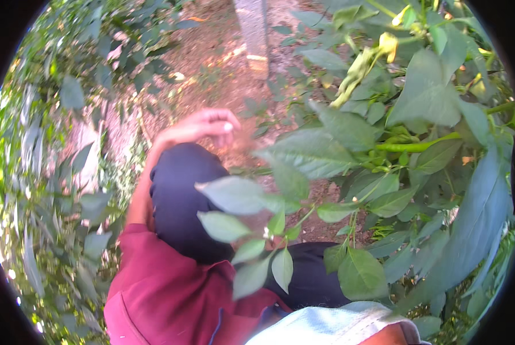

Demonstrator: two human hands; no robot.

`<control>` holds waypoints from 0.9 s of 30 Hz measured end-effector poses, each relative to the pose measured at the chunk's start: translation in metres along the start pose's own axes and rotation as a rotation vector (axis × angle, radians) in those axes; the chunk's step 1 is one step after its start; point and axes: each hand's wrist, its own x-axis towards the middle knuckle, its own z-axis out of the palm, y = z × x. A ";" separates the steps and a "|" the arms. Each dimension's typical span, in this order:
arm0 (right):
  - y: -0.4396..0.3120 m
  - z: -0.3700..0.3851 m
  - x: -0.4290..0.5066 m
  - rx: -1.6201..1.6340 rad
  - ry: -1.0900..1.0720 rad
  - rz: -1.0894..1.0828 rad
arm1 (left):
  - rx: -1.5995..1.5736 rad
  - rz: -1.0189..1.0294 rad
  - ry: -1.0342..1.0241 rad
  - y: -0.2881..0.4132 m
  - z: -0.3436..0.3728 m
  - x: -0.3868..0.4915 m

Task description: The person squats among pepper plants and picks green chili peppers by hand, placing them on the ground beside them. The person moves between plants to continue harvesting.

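My left hand (212, 125) reaches past my dark-trousered knee (188, 198), over bare soil. Its fingers are loosely bent, and I see nothing held in them; the fingertips are slightly blurred. To its right stands a leafy pepper plant (313, 151), apart from the hand. A long green chili pepper (412, 146) hangs among the leaves. Lower down, several thin green chili peppers (382, 232) show between the leaves, close to the ground. My right hand is not visible. Leaves cover part of my lap.
A grey post (255, 39) rises from the reddish soil (210, 64) ahead. Dense foliage (46, 207) lines the left side. A curled, wilted leaf (354, 79) hangs at upper right. Light-blue cloth (326, 323) crosses the bottom edge near my maroon shirt (167, 293).
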 end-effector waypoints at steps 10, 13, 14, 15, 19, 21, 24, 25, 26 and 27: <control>0.034 0.019 -0.014 0.280 0.441 0.287 | 1.108 0.599 -0.591 0.104 0.069 0.136; 0.025 0.013 -0.036 0.228 0.411 0.194 | 1.430 0.823 -0.678 -0.007 0.084 0.162; 0.018 0.009 -0.047 0.181 0.367 0.128 | 1.414 0.690 -1.063 -0.015 0.082 0.160; -0.025 0.004 -0.045 0.437 0.361 0.356 | 1.389 0.539 -1.434 -0.016 0.075 0.162; -0.123 0.004 -0.055 0.574 0.199 0.384 | 1.385 0.500 -1.247 -0.010 0.063 0.165; -0.170 0.001 -0.030 0.550 0.096 0.341 | 1.369 0.650 -0.831 -0.009 0.047 0.164; -0.175 -0.006 0.014 0.423 0.242 0.280 | 1.289 0.676 -0.798 -0.002 0.020 0.153; -0.174 -0.011 0.026 0.288 0.334 0.185 | 1.201 0.683 -0.789 0.001 0.014 0.143; -0.173 -0.016 0.031 0.154 0.434 0.101 | 1.105 0.699 -0.790 0.000 0.009 0.129; -0.185 -0.031 0.040 0.010 0.459 0.027 | 1.080 0.833 -0.733 -0.009 0.001 0.113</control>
